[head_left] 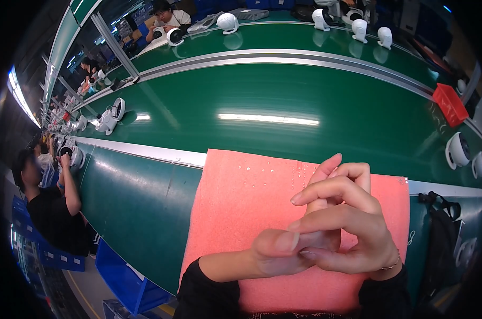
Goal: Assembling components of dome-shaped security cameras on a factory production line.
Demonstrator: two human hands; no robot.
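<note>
My left hand [275,250] and my right hand [360,228] meet above a pink towel [225,228] on the green workbench. The left hand has its thumb stretched out, and its fingers reach upward, partly covered by the right hand. Curled fingers of my right hand wrap round the left hand's fingers and palm. Whether anything small lies between the hands is hidden. Several tiny clear beads [255,175] are scattered on the towel's far part, beyond the hands. A thin bracelet [392,261] circles my right wrist.
Beyond the towel runs a green conveyor belt [198,95]. White camera-like devices [457,150] stand along it, with a red bin [450,105] at right. A black bag [441,239] lies right of the towel. A co-worker [55,207] sits at left, near a blue crate [126,282].
</note>
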